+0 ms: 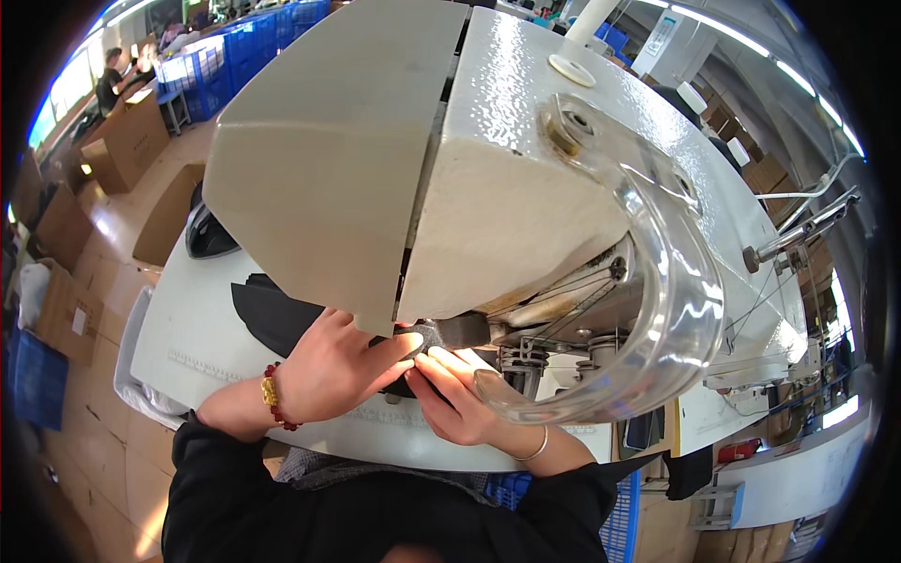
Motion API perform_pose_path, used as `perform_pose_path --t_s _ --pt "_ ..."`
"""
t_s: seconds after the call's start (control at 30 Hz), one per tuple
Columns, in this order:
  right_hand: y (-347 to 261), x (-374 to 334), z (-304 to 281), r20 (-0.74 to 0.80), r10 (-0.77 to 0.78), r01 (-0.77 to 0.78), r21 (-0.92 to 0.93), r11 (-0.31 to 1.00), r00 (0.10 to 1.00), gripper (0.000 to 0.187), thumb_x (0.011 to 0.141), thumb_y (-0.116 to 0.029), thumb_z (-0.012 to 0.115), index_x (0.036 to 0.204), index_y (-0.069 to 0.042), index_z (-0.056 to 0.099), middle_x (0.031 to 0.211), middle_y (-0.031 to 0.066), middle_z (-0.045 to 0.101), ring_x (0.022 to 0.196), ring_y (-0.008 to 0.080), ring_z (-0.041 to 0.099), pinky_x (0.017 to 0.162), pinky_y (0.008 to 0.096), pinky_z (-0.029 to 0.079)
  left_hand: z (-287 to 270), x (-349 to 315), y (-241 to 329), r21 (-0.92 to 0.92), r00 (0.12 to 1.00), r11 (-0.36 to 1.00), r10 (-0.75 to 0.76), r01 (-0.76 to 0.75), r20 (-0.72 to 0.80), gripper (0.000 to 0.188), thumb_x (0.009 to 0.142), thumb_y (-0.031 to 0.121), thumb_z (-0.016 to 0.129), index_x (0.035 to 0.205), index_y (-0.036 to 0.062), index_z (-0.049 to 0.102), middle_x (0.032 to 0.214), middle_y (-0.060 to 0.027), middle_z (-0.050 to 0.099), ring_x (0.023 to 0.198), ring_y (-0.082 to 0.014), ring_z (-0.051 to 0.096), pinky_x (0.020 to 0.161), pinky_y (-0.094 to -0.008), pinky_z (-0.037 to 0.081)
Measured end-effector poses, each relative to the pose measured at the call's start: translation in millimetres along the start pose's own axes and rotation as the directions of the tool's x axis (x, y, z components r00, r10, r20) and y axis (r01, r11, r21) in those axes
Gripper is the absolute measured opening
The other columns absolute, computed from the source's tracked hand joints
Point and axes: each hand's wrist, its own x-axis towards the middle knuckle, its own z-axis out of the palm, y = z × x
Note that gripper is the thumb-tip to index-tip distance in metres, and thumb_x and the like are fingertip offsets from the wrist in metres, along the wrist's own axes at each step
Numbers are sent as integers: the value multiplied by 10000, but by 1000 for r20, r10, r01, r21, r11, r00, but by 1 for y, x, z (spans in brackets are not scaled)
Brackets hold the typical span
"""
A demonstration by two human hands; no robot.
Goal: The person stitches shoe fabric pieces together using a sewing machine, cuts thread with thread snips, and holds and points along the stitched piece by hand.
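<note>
A large cream sewing machine (526,216) fills the middle of the head view, with thread running down its side. Close under its front end, my left hand (328,366) and my right hand (455,399) meet, fingertips nearly touching. Between them they pinch the near edge of a black fabric piece (272,310), which spreads leftward over the white table (188,328). The machine head covers part of the fabric, and the needle cannot be made out. A curved clear plastic guard (680,310) arches just right of my right hand.
A dark, iron-like object (208,230) stands at the table's far left edge. Cardboard boxes (127,141) and blue crates (202,80) stand on the floor beyond, near another person (110,80). A blue basket (619,521) is below the table's near edge.
</note>
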Motion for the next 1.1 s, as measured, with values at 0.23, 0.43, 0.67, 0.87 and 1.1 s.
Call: perform_pose_path --t_s 0.23,0.43,0.67,0.87,1.1 --pt "4 -1 -1 15 5 -5 44 999 1000 325 722 -2 705 1043 24 747 1139 167 686 996 305 669 778 387 571 -2 -1 -3 -2 998 999 48 -48 29 373 740 160 834 1073 103 676 1180 -81 575 1058 -307 576 882 -429 488" --pt "17 6 -10 158 -299 318 -112 941 941 360 735 -32 705 1091 20 735 1166 177 681 999 297 675 816 394 568 11 -2 -9 -144 1000 990 -9 9 -1 360 751 147 826 1080 82 694 1113 -84 598 1006 -301 598 836 -422 498" --pt "37 -1 -51 251 -87 104 -53 993 964 409 746 -67 715 1144 28 705 1186 196 664 987 310 671 818 386 566 1 -1 -4 22 998 998 55 -55 -10 367 755 166 831 1088 75 708 991 -57 651 908 -288 622 760 -414 513" --pt "46 -27 -53 303 111 -70 -145 987 947 437 750 -82 725 1169 35 687 1186 208 657 977 316 669 806 382 563 1 -1 1 6 1000 1000 6 -6 -11 378 756 173 834 1096 74 702 1028 -60 646 930 -289 616 774 -415 514" --pt "39 -33 -33 304 104 -25 -253 967 947 472 754 -99 738 1199 42 666 1186 222 649 965 323 665 792 378 558 24 -2 -4 -83 992 993 -88 81 -86 347 769 157 824 1074 57 691 1105 -86 621 981 -304 599 814 -433 498"
